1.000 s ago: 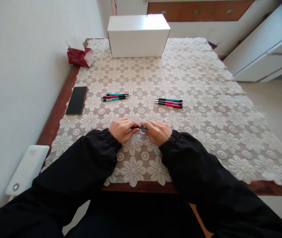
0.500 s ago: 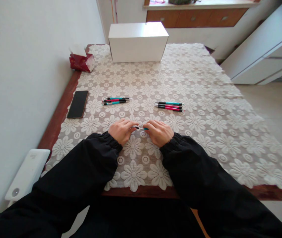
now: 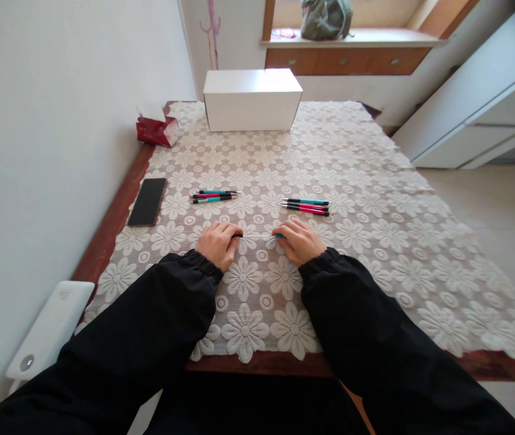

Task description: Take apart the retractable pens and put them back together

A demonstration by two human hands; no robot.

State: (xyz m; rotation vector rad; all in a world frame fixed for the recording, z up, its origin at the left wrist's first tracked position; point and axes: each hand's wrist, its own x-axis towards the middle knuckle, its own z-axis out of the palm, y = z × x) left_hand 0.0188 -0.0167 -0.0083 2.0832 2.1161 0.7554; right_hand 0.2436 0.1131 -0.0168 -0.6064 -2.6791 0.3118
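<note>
Near the front edge of the white floral lace tablecloth [image 3: 375, 199], left hand [image 3: 214, 244] pinches the black end piece and right hand [image 3: 301, 241] pinches the teal barrel [image 3: 279, 235] of a pen pulled apart, thin pale refill [image 3: 257, 235] bridging them just above the cloth. Risk, judged: any small loose inner part could drop into the lace holes, or uneven pull could bend the refill.

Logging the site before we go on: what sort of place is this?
Probably a room in a home: a wooden table under a lace tablecloth, a tissue box by the wall, wooden drawers below a window ledge.
</note>
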